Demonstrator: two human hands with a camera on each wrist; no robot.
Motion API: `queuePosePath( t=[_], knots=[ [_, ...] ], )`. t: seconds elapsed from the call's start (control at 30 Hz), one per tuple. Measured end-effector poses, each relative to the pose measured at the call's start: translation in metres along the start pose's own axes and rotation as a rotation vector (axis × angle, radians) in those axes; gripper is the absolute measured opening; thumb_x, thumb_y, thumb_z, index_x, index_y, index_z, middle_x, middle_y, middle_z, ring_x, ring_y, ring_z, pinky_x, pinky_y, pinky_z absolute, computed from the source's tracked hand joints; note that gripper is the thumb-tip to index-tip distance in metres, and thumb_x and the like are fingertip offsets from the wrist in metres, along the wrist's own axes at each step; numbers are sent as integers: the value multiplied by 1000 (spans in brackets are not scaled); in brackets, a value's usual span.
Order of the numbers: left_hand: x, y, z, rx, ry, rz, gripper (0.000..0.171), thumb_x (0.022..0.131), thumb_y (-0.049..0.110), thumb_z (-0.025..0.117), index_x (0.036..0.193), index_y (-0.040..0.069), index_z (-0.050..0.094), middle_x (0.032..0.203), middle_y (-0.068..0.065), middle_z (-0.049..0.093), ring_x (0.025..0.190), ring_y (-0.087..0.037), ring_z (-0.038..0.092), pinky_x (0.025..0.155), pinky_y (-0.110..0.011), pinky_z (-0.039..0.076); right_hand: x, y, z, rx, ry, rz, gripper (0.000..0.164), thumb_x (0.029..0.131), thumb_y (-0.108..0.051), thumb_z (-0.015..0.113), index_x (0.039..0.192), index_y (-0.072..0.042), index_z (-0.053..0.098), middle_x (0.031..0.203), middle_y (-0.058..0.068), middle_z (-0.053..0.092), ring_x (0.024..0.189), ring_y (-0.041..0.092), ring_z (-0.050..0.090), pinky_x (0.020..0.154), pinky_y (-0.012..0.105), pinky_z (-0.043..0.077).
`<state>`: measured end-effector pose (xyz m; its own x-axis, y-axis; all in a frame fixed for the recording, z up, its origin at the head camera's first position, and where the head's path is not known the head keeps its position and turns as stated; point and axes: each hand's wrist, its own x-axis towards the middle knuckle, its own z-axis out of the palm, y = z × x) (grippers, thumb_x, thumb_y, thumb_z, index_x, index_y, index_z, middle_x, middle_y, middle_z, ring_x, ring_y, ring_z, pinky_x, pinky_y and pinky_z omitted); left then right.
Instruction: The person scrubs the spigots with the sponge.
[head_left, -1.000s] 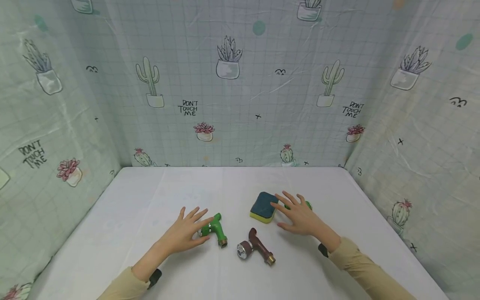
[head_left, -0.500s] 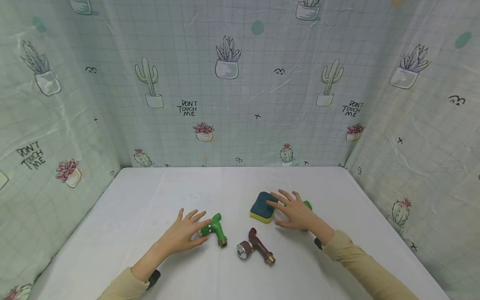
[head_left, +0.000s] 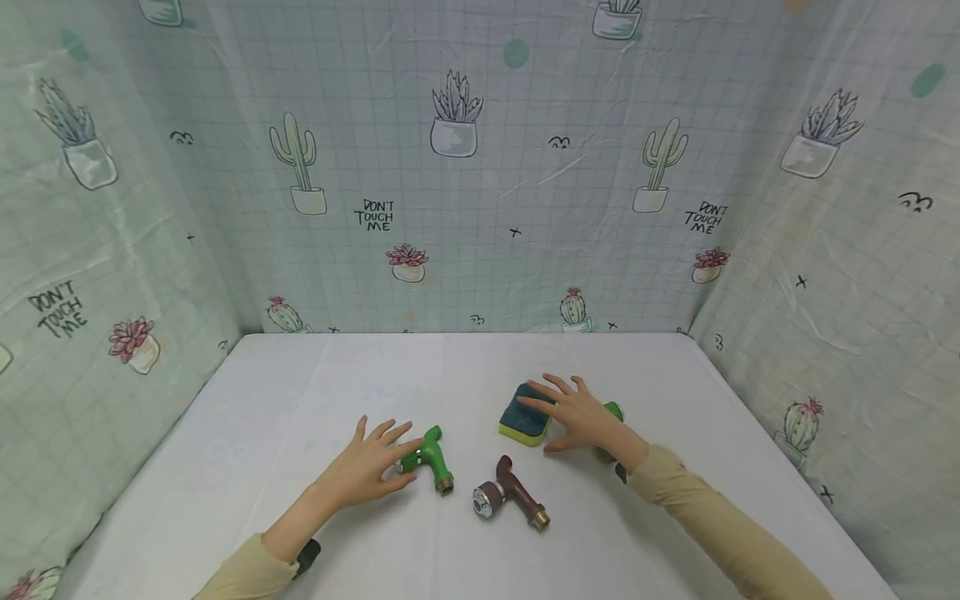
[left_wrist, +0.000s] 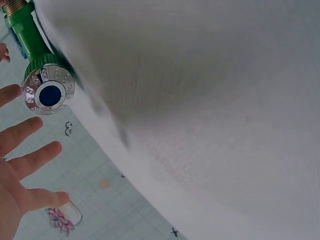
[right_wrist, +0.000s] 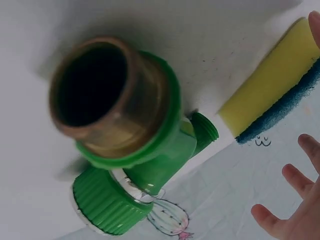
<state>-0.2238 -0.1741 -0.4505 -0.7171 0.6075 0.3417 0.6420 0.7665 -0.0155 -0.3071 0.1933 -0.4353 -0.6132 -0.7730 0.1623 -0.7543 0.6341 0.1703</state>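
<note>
My left hand (head_left: 366,468), fingers spread, is over the knob end of a green tap (head_left: 433,457) lying on the table. In the left wrist view the round silver-faced knob (left_wrist: 49,93) sits beside the fingertips, and nothing is gripped. My right hand (head_left: 583,419) hovers with spread fingers over the right part of a sponge (head_left: 517,418), dark blue-green on top and yellow below. Whether a finger touches it I cannot tell. Under the right wrist lies a second green tap (right_wrist: 160,162), mostly hidden in the head view; its brass end faces the right wrist camera.
A brown tap (head_left: 517,490) with a brass end lies between the hands, nearer the front. The white table (head_left: 360,367) is enclosed at the back and sides by a cactus-print cloth (head_left: 480,200).
The right hand has moved left, from above the second green tap to over the sponge, uncovering more of that tap. My left hand and the things on the table stay in place.
</note>
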Motion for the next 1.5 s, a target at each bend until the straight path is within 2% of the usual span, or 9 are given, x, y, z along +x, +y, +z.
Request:
queuePosePath(
  t=[0.23, 0.4, 0.57, 0.77, 0.97, 1.27, 1.4, 1.5],
  knots=[
    [-1, 0, 2, 2, -2, 10, 48, 79, 42, 62, 122, 22, 54, 127, -12, 52, 115, -38, 48, 90, -70, 29, 13, -3, 4, 42, -46, -5, 81, 69, -59, 64, 137, -27, 34, 144, 5, 32, 131, 32, 29, 91, 65, 31],
    [0, 0, 1, 1, -2, 24, 48, 80, 42, 62, 122, 21, 54, 128, -12, 51, 115, -38, 47, 91, -69, 29, 19, -3, 6, 58, -113, 21, 78, 72, -60, 60, 137, -29, 33, 145, 3, 31, 132, 30, 27, 93, 65, 28],
    [2, -1, 2, 9, -8, 38, 48, 80, 41, 62, 123, 20, 53, 128, -13, 52, 115, -38, 48, 91, -68, 31, 22, -3, 9, 72, -147, 30, 76, 73, -59, 60, 137, -28, 33, 144, 3, 32, 131, 29, 28, 93, 63, 30],
    [2, -1, 2, 13, -13, 51, 49, 79, 39, 63, 122, 19, 54, 126, -14, 52, 114, -38, 49, 90, -67, 32, 25, -3, 13, 60, -130, 6, 77, 73, -60, 60, 137, -26, 35, 140, 4, 36, 127, 27, 34, 87, 56, 37],
    [2, -1, 5, 16, 5, 70, 49, 79, 38, 64, 122, 18, 54, 125, -14, 53, 113, -37, 49, 89, -67, 33, 27, -2, 15, 22, -105, 16, 79, 69, -64, 60, 135, -26, 37, 136, 1, 40, 122, 24, 36, 88, 52, 37],
    [1, -2, 10, 41, 10, 80, 49, 79, 40, 63, 122, 18, 54, 125, -13, 53, 112, -36, 50, 89, -67, 33, 30, -2, 13, 18, -106, 11, 80, 66, -67, 61, 129, -21, 44, 134, 2, 44, 129, 29, 31, 96, 60, 30],
    [1, -2, 9, 35, -8, 73, 49, 80, 40, 62, 123, 19, 53, 127, -13, 52, 114, -36, 49, 90, -67, 32, 29, 0, 14, 1, -111, 41, 82, 63, -71, 59, 128, -22, 45, 128, 2, 47, 126, 28, 34, 95, 61, 29],
    [2, -1, 8, 33, -15, 69, 49, 80, 41, 61, 124, 20, 52, 128, -12, 51, 115, -35, 48, 92, -67, 31, 28, 0, 16, -6, -104, 55, 84, 61, -74, 58, 127, -23, 46, 123, 2, 47, 119, 25, 37, 92, 58, 33]
  ],
)
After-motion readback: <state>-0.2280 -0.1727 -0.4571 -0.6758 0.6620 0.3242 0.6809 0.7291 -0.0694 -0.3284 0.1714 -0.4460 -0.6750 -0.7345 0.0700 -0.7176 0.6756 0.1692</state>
